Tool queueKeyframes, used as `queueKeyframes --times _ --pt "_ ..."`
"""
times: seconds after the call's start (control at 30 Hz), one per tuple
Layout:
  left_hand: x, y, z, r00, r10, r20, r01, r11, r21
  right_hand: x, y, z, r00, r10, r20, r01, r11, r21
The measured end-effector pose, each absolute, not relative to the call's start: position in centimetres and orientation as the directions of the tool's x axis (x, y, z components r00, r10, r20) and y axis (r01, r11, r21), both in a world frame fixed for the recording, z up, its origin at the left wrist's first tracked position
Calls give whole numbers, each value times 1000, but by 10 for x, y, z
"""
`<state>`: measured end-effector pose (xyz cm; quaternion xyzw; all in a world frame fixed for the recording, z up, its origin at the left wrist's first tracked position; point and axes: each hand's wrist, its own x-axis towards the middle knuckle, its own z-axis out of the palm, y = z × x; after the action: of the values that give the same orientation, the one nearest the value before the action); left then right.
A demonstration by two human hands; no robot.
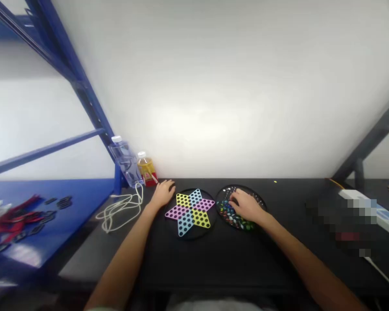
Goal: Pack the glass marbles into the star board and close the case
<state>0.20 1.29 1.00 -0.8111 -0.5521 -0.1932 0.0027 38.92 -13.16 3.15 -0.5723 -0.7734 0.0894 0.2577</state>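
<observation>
A round black Chinese checkers board (190, 211) with a star of yellow, pink and light-blue points lies on the black table (194, 263). Its holes look empty. My left hand (164, 192) rests flat on the table at the board's upper left rim, fingers stretched out. To the right stands a round black tray (259, 201) filled with several coloured marbles (228, 214). My right hand (244, 205) lies palm down inside this tray, on top of the marbles, with fingers curled; what they hold, if anything, is hidden.
A clear water bottle (125, 162) and a bottle of yellow drink (146, 169) stand at the back left by a blue shelf post (94, 112). A white cable (119, 209) lies coiled left of the board. Red and black items (16, 218) lie on the blue shelf.
</observation>
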Motion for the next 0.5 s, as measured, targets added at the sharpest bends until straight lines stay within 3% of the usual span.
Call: queueKeyframes --times 0.13,0.23,0.3,0.37,0.43,0.5 --pt "2 13 9 333 879 342 902 -403 157 387 -130 30 -226 925 306 830 347 -436" --pt "3 12 10 328 880 343 905 -397 155 391 -125 32 -102 944 315 704 292 -647" --pt "3 12 10 327 881 342 904 -397 159 395 -123 36 10 971 237 455 207 -866" --pt "3 13 10 331 879 344 903 -401 157 399 -122 40 47 993 105 76 102 -992" --pt "1 14 8 337 875 348 901 -407 151 401 -121 45 -4 1000 9 -259 8 -966" --pt "0 17 6 336 872 355 900 -408 150 401 -121 48 -64 997 -39 -430 -63 -901"
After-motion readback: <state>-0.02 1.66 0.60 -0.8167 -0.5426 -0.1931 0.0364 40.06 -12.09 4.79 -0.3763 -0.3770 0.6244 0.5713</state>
